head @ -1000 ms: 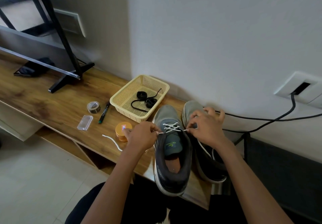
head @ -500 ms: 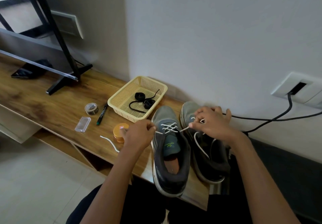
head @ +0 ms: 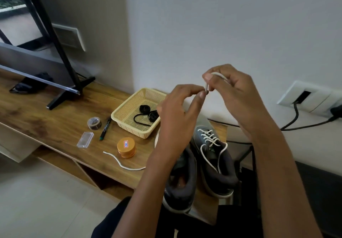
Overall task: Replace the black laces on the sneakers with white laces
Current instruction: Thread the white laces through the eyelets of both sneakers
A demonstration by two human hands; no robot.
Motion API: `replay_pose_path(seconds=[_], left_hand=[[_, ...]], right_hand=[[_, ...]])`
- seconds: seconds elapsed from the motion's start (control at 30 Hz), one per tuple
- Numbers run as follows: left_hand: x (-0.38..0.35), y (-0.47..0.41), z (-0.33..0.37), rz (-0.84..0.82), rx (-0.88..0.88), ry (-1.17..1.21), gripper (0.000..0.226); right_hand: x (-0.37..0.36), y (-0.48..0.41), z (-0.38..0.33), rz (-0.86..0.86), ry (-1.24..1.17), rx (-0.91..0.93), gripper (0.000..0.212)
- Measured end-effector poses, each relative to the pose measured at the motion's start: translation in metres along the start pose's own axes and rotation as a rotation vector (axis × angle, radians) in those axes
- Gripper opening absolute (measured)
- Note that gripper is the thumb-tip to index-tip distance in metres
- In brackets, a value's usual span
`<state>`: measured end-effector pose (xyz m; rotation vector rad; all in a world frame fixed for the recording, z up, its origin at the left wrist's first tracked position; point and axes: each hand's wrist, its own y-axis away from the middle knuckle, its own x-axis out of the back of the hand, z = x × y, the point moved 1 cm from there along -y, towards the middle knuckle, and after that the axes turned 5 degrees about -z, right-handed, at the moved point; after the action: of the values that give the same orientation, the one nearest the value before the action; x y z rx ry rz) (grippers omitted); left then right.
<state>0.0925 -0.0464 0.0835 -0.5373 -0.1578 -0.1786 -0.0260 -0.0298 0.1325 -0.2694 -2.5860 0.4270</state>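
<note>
Your left hand [head: 177, 113] and right hand [head: 236, 97] both pinch the thin, round white lace [head: 219, 74], high over the grey sneakers [head: 216, 165] at the desk's [head: 55, 126] right end.

Two sneakers up here: left sneaker [head: 180, 186], right sneaker [head: 220, 171]. Two hands in play, left hand [head: 177, 119] and right hand [head: 235, 97]. White lace shows in three stretches: the held lace [head: 218, 74], the threaded lace [head: 209, 137], the loose lace [head: 120, 162]; whether any join behind the arm, can't tell. Two black lace coils [head: 144, 108], one basket [head: 127, 108]. One tape roll [head: 94, 123], one marker [head: 105, 128], one clear case [head: 85, 139], one orange tin [head: 126, 147].
</note>
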Motion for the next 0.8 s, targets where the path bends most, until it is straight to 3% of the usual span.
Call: replay_pose_path(seconds=[0.17,0.33,0.47,0.6,0.7,0.8], left_hand=[[0.008,-0.002,0.021,-0.057,0.003,0.08,0.008],[0.011,-0.002,0.022,-0.023,0.113,0.165,0.007],[0.016,-0.003,0.02,-0.041,0.079,0.056,0.006],[0.027,-0.003,0.009,-0.093,0.075,-0.097,0.024],[0.039,-0.002,-0.019,-0.138,0.314,-0.269,0.014],[0.04,0.016,-0.064,-0.295,0.624,-0.465,0.01]], right_hand=[[0.004,0.007,-0.021,0.12,-0.141,0.097,0.016],[-0.005,0.007,-0.019,0.083,-0.146,0.087,0.009],[-0.007,0.005,-0.013,0.041,-0.166,0.075,0.003],[-0.015,0.003,0.0,0.003,-0.19,0.043,0.008],[-0.026,0.002,0.019,0.031,-0.215,-0.042,0.014],[-0.043,0.006,0.043,-0.014,-0.239,-0.183,0.022]])
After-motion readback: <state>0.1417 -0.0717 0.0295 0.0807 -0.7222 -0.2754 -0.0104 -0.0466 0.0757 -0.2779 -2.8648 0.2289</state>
